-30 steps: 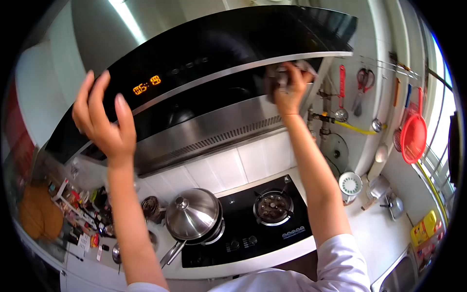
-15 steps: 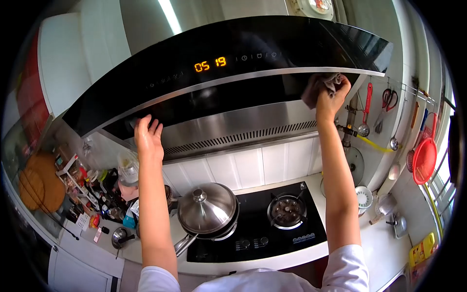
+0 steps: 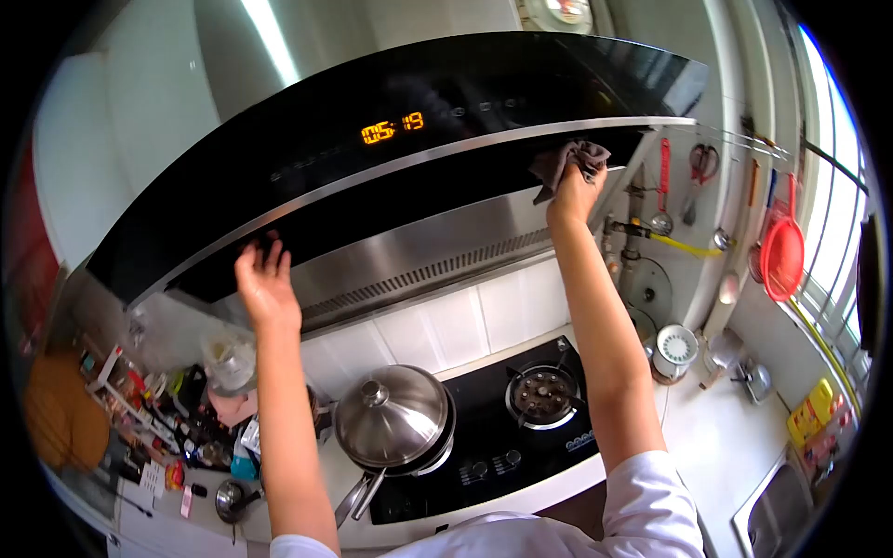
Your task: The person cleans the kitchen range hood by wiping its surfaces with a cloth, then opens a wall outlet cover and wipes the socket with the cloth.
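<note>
Bunched in my right hand (image 3: 577,197) is a grey-brown cloth (image 3: 569,167), which overlaps the black lower panel near the right end of the range hood (image 3: 446,88). My left hand (image 3: 268,279) is raised to the hood's lower left side, fingers apart and fingertips close to the dark panel. It holds nothing. The hood has a glossy black front with a lit orange display (image 3: 393,128) and a slotted steel strip (image 3: 437,270) below. Both forearms reach up over the black gas stove (image 3: 493,456).
A wok with a domed steel lid (image 3: 391,418) covers the left burner; the right burner (image 3: 544,395) is bare. Bottles and utensils crowd the left counter. A red strainer (image 3: 782,259), ladles and scissors (image 3: 703,163) hang at right, above a sink (image 3: 777,511).
The view has turned to the right, bringing the sink into sight. The cloth in my right hand sits slightly lower, away from the hood's metal trim. My left hand stays at the hood's left side.
</note>
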Demonstrator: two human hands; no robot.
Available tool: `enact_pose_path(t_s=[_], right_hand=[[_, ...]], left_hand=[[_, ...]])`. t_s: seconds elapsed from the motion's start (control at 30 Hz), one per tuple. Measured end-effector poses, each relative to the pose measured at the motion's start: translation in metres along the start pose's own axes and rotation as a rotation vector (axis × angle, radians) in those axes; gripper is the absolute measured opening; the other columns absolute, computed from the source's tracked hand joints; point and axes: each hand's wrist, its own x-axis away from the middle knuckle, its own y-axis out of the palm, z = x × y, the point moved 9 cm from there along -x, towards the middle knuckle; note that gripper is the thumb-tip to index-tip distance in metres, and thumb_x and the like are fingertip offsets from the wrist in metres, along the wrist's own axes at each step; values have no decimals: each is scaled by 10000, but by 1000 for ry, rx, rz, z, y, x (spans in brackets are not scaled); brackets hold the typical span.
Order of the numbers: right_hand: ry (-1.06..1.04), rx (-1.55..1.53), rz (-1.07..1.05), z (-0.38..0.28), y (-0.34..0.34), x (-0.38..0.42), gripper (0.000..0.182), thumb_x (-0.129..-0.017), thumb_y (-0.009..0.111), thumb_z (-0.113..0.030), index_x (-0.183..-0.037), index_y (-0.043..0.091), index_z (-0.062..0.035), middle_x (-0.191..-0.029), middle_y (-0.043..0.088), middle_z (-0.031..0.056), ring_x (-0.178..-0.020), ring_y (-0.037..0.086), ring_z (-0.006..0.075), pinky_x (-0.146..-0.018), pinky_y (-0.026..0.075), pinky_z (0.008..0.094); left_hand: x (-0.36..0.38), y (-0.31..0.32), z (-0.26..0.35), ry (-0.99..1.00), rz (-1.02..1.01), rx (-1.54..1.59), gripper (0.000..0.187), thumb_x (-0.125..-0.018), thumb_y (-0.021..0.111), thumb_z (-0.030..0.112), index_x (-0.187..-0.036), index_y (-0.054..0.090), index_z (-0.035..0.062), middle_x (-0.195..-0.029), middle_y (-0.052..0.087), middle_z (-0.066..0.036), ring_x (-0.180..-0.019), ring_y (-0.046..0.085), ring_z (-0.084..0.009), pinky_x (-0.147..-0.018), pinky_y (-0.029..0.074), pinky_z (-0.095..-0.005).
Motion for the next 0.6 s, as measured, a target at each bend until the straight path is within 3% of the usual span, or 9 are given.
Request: enact_pose_path(t_s=[0.1, 0.17, 0.23, 0.27, 0.3, 0.37, 0.43, 0.5, 0.6], right_hand=[[-19, -85, 206, -34, -7, -6, 448, -882, 574, -43, -1282, 382, -99, -1156, 509, 64, -962, 577, 168, -762, 525, 290], [-31, -91, 168, -45, 4, -3, 477, -901, 542, -80, -1336, 349, -115, -1181, 505, 67, -959, 586, 170, -753, 522, 279], [66, 22, 46, -35, 23, 23, 544, -905, 525, -106, -1398, 294, -108, -1188, 498, 82, -1033, 553, 201, -876, 481, 322], [-86, 206, 7, -19, 21, 24, 636, -882, 540, -103, -1442, 239, -86, -1172, 491, 100, -1107, 484, 229, -996, 385, 368], [-144, 257, 10, -15, 21, 35, 574, -853, 570, -83, -1372, 328, -49, -1168, 483, 117, -1157, 418, 237, -1045, 310, 375], [-228, 306, -94, -22, 21, 28, 466, -823, 593, -43, -1257, 423, -44, -1153, 492, 111, -1111, 451, 222, -997, 355, 346], [-183, 107, -52, -22, 6, 1, 382, -811, 606, -10, -1164, 462, -43, -1119, 508, 92, -1057, 487, 204, -959, 383, 320], [-188, -39, 106, -44, -12, -27, 353, -847, 577, 23, -1170, 460, -57, -1074, 518, 61, -962, 532, 166, -854, 455, 285], [-255, -52, 156, -76, -28, -59, 293, -919, 540, -76, -1197, 447, -70, -1055, 531, 48, -882, 546, 143, -746, 475, 254]], left_hand=[[-1, -1, 1, -1, -48, -17, 436, -878, 577, 365, -1207, 483, 96, -1241, 489, -75, -1166, 456, -221, -1068, 293, -393], [2, 6, 1, -3, -99, -30, 417, -881, 568, 373, -1200, 485, 117, -1240, 495, -71, -1175, 447, -213, -1070, 273, -386], [3, 2, 0, 28, -66, -40, 408, -881, 562, 373, -1207, 483, 139, -1239, 500, -57, -1170, 449, -208, -1069, 266, -384], [2, 0, -3, 40, -72, -36, 424, -880, 560, 370, -1230, 469, 148, -1252, 493, -46, -1180, 446, -203, -1072, 256, -394], [2, 1, -5, 35, -77, -32, 424, -880, 560, 370, -1230, 469, 148, -1252, 493, -46, -1180, 446, -203, -1072, 256, -394], [2, 0, -5, 62, -57, -60, 457, -878, 558, 369, -1261, 448, 145, -1263, 485, -39, -1203, 436, -205, -1082, 242, -405], [-1, -3, -6, 59, -50, -50, 522, -879, 553, 377, -1314, 407, 129, -1292, 468, -50, -1234, 420, -218, -1100, 219, -417], [0, 0, -5, 43, -79, -66, 570, -884, 547, 389, -1351, 374, 112, -1310, 456, -63, -1239, 419, -227, -1111, 208, -425], [4, 3, -1, 43, -81, -78, 604, -894, 532, 401, -1384, 341, 103, -1331, 444, -73, -1245, 416, -228, -1112, 207, -429]])
